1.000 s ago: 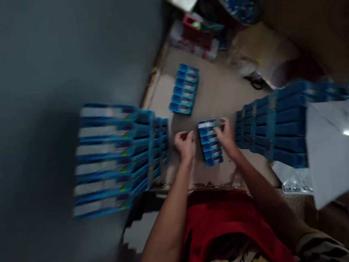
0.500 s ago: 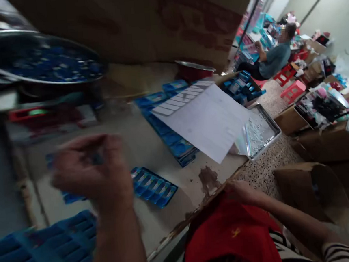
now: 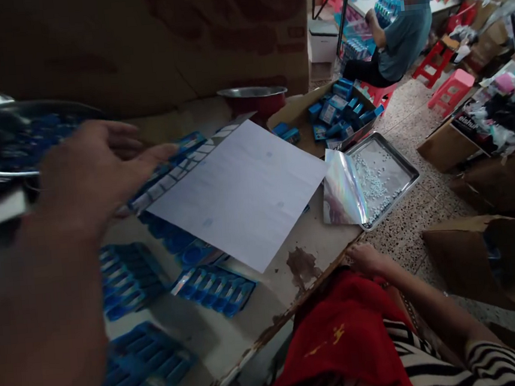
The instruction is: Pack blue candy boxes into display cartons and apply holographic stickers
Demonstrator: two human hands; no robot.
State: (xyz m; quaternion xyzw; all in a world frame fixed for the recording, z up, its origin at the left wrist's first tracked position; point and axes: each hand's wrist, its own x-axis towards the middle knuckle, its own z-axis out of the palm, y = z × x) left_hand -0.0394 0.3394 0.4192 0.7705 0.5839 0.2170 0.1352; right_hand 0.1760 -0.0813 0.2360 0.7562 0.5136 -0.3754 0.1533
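Observation:
My left hand [image 3: 88,172] is raised over the table, blurred, fingers spread and holding nothing. Its fingertips reach the near end of a stack of blue blister packs [image 3: 172,173], which lies under a white sheet of paper [image 3: 248,194]. I cannot tell whether they touch. A short row of blue packs [image 3: 216,287] lies flat on the table in front of me, with more blue packs [image 3: 125,276] to its left. My right hand [image 3: 366,258] rests low at the table's edge [image 3: 319,283] beside the red cloth [image 3: 341,330] on my lap; its grip is unclear.
A metal tray [image 3: 406,171] with small beads and a holographic foil [image 3: 343,194] sit at the table's right end. Behind are a cardboard box of blue packs [image 3: 336,114], a red bowl [image 3: 253,100] and a large metal bowl [image 3: 5,143]. Another person [image 3: 399,30] sits far back.
The view swung from straight down to the right along the table. My hands left the row of blue packs: the left rose toward the covered stack, the right dropped to the table's edge.

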